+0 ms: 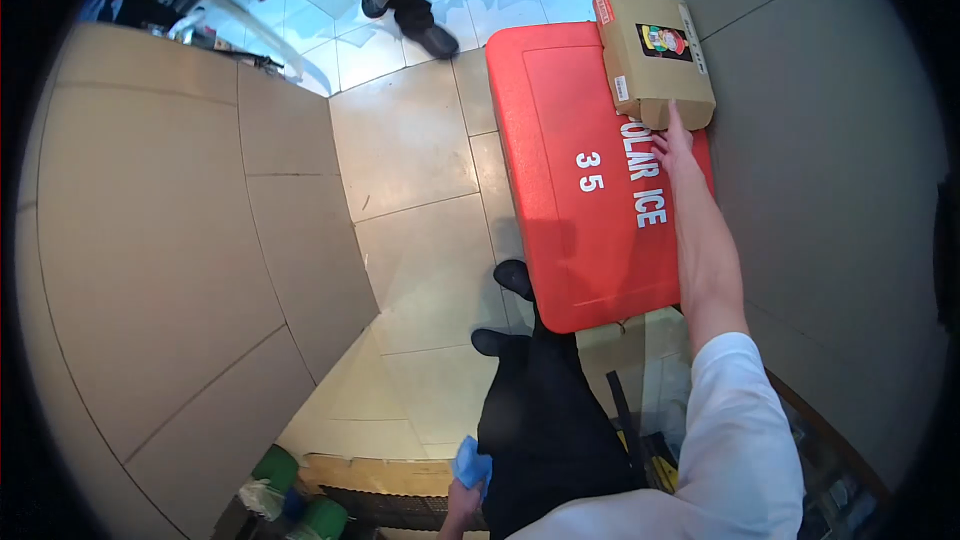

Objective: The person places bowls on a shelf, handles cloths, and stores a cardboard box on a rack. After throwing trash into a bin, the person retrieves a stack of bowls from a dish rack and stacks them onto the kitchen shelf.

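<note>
My right hand (676, 143) reaches out with its fingers extended and apart, and a fingertip meets or nearly meets the near end of a cardboard box (635, 45). The box has a colourful picture on a black label and lies on the far end of a red cooler lid (560, 230), which carries white "POLAR ICE" and "35" lettering. Low in the view, beside my dark trousers, my left hand (462, 502) is closed around a crumpled blue cloth (471, 462). Part of that hand is hidden by the cloth.
Tiled walls rise at the left (150, 240) and right (820, 170). Another person's shoe (436, 41) shows on the floor at the top. Green containers (325, 518) and a cardboard edge (375, 475) are at the bottom left.
</note>
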Available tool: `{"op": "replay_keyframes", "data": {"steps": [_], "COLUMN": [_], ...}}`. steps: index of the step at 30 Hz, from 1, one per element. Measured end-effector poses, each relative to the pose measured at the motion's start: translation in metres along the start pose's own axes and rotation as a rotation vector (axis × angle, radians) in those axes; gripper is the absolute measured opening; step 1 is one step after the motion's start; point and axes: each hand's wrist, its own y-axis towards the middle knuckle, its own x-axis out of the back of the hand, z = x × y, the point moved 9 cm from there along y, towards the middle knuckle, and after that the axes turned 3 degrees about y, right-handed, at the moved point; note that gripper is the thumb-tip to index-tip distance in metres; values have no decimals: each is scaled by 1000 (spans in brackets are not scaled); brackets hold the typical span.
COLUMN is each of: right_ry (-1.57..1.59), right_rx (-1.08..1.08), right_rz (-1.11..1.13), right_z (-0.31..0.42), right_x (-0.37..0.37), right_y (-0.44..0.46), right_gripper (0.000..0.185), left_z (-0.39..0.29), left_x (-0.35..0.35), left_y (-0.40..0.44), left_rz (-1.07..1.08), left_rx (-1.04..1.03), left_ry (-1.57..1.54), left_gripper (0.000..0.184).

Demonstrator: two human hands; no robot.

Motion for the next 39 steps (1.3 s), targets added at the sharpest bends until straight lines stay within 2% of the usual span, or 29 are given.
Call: {"op": "replay_keyframes", "data": {"steps": [2, 3, 4, 6, 7, 8, 10, 12, 14, 16, 18, 19, 20, 21, 22, 23, 25, 26, 27, 28, 29, 31, 32, 34, 35, 37, 39], "right_ry": [142, 236, 250, 470, 573, 580, 532, 502, 410, 409, 253, 250, 156, 58, 50, 101, 143, 229, 311, 299, 319, 317, 300, 289, 191, 86, -30], "right_rx": [-104, -132, -149, -58, -75, -76, 78, 18, -70, -65, -108, -114, -225, -347, -364, -365, -356, -351, -336, -337, -332, -342, -359, -400, -468, -541, -514], "right_rz": [-6, -59, -67, -45, -134, -147, -46, 65, 163, 145, 188, 179, 131, 90, 92, 177, 254, 262, 270, 276, 268, 282, 363, 478, 539, 644, 728], "right_z": [-7, -9, -22, -27, -31, -37, -47, -75, -128, -177, -212, -221, -236, -249, -249, -246, -253, -264, -262, -260, -258, -257, -263, -280, -295, -318, -317], "right_x": [-7, -10, -11, -13, -5, 5, 27, 59, 106, 151, 193, 209, 229, 247, 255, 253, 250, 249, 246, 242, 237, 244, 249, 262, 272, 274, 270], "right_y": [20, 15, 27, 39, 22, 5, -15, -62, -94, -134, -175, -189, -198, -201, -197, -191, -193, -187, -181, -177, -175, -163, -155, -125, -111, -85, -65], "right_gripper": [97, 83, 83, 62, 43, 43, 39, 39, 46, 51, 61, 61, 66, 71, 71, 73, 75, 75, 76, 76, 75, 75, 74, 73, 71, 70, 66], "left_z": [-30, -31, -43, -64, -73, -87, -116, -157, -168, -242, -318, -362, -389, -425, -464, -517, -549, -554, -559, -561, -562, -552, -546, -520, -505, -450, -393], "left_x": [10, 12, 15, 23, 24, 26, 28, 28, 24, 37, 41, 40, 26, 6, -10, -25, -58, -70, -74, -79, -85, -98, -101, -133, -144, -177, -198], "left_y": [-14, -11, -11, -10, -9, -7, -1, 3, 34, 49, 65, 68, 87, 97, 98, 77, 76, 81, 90, 101, 111, 140, 144, 169, 183, 208, 217], "left_rz": [153, 134, 129, 155, 162, 157, 155, 133, 121, 89, 92, 93, 125, 220, 202, 169, 27, 23, -68, -157, -161, 15, -4, 221, 195, 265, 318], "left_rx": [102, 68, 73, 123, 122, 67, 6, -133, -168, -349, -448, -585, -636, -676, -827, -982, -1198, -1192, -1138, -1072, -1055, -847, -824, -532, -505, -530, -307], "left_ry": [42, 39, 62, 120, 136, 155, 189, 97, -14, -101, 0, 28, 20, 109, 169, 90, 344, 335, 386, 445, 437, 313, 307, 478, 473, 199, 72], "left_gripper": [38, 35, 35, 33, 33, 33, 33, 31, 29, 27, 25, 25, 25, 32, 46, 59, 61, 61, 63, 64, 64, 59, 59, 52, 52, 48, 54]}}
